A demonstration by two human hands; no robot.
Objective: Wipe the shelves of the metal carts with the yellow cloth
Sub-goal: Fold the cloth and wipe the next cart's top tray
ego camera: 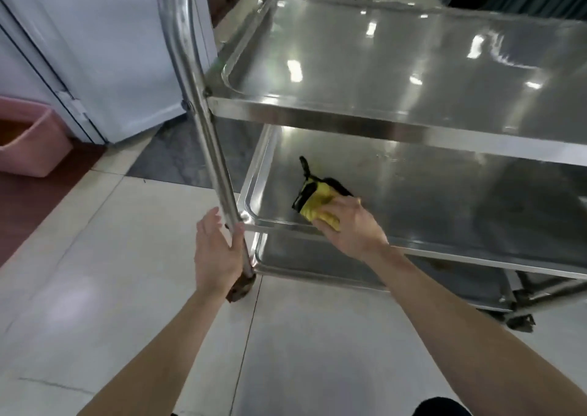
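Right hand (352,228) with yellow cloth (317,202) on middle shelf (444,199)

Cart (349,123) polished glossy metal; cloth (319,206) soft yellow fabric; floor (95,256) glossy tile; bin (28,142) matt pink plastic.

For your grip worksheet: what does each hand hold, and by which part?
The right hand holds the yellow cloth by its near end; left hand braces the cart post low down, fingers straight.
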